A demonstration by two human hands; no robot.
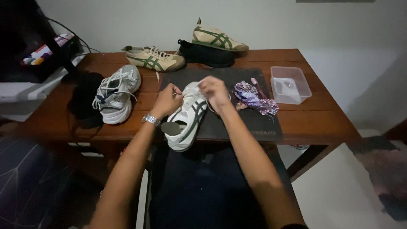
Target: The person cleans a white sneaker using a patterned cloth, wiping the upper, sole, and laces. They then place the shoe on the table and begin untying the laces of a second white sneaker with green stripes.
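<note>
A: What has the person got in hand?

B: A white sneaker with dark green stripes (pixel 186 121), lying on a dark mat (pixel 254 123) at the near edge of the wooden table (pixel 326 118), its heel toward the person. Both hands sit over the lacing. The left hand (pixel 166 101) pinches a white lace between closed fingers; the right hand (pixel 215 92) is curled tight over the upper part of the shoe, apparently gripping lace as well, though its fingertips are hidden.

A: How would that lacing go well?

B: Probably by keeping both ends evenly taut and the shoe flat on the mat, so it does not roll off the near edge.

A: And around it?

B: Just right of the shoe lies a crumpled purple patterned cloth (pixel 255 98) with a pink-handled brush (pixel 257 86) beside it; farther right stands a clear plastic tub (pixel 290 85). To the left, a white and grey running shoe (pixel 116 93). At the far edge, a beige sneaker with green stripes (pixel 154 58), and its mate (pixel 218 39) resting on a black shoe (pixel 207 54). A pale wall rises behind; the room is dim, with pale floor to the right.
</note>
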